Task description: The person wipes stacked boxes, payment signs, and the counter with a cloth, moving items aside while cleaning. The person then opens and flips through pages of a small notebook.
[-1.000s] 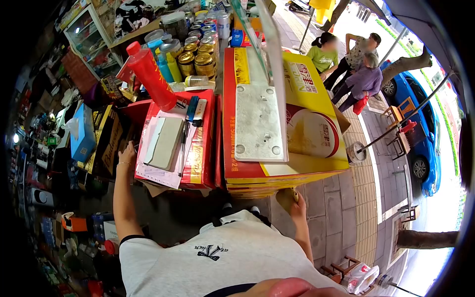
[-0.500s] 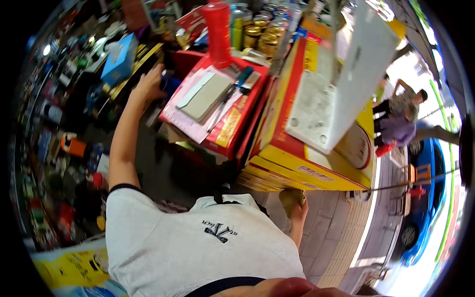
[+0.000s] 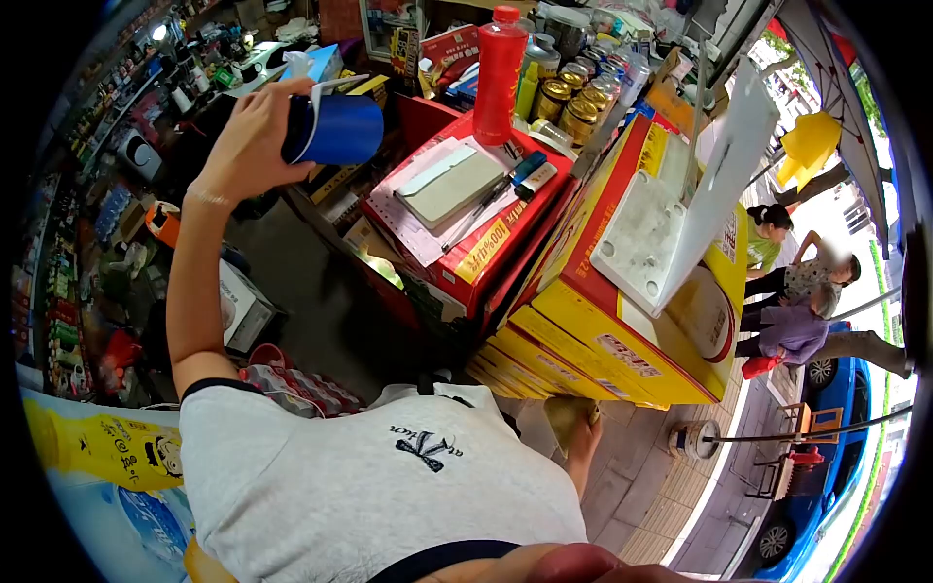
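My left hand (image 3: 251, 141) is raised at the upper left, its fingers wrapped round a blue cylindrical container (image 3: 342, 129). The container lies tilted on its side, and a thin white strip shows along its upper edge. At its left end, my fingers partly hide a dark part. Low at the right, my right hand (image 3: 585, 445) grips a folded olive-coloured piece (image 3: 564, 420) that looks like cloth or paper. Yellow boxes above partly cover that hand. Between the hands stands a red box (image 3: 476, 262) bearing pink paper, a grey-white notebook (image 3: 452, 185), pens and a red bottle (image 3: 501, 78).
Stacked yellow-and-red cartons (image 3: 583, 340) stand at the right with a white plastic stand (image 3: 641, 243) on top. Gold cans (image 3: 580, 117) crowd the back. Shelves of small goods line the left. Several people and a blue car (image 3: 846, 447) are outside at the right.
My left hand has risen from beside the red box, bringing the blue container up into clear view. My right hand still holds the olive piece. The camera view has shifted slightly.
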Demonstrator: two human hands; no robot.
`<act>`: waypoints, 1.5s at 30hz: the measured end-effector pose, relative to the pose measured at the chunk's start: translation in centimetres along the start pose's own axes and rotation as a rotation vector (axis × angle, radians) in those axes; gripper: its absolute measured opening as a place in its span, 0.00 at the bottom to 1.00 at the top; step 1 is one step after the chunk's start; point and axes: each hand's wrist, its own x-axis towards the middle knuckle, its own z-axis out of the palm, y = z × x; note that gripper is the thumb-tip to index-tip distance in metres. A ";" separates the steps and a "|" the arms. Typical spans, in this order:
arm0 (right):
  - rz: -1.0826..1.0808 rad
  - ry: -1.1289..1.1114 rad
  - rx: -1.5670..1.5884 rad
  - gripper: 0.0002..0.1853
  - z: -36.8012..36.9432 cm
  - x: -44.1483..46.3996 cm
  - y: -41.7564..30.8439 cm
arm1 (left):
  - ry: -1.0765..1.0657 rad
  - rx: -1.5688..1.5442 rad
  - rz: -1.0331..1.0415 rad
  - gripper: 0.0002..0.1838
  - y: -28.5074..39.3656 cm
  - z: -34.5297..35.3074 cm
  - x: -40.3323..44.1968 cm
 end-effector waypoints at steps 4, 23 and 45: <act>-0.030 0.032 -0.088 0.14 -0.9 0.8 1.6 | 0.156 -0.060 0.080 0.41 3.3 -3.9 -2.1; 0.040 -0.051 0.008 0.15 -1.9 -1.3 0.4 | -0.461 -0.564 1.011 0.40 17.9 -14.4 3.8; -0.088 0.188 0.020 0.12 -6.7 -3.5 3.9 | -0.431 -0.044 0.978 0.43 35.6 -14.4 27.8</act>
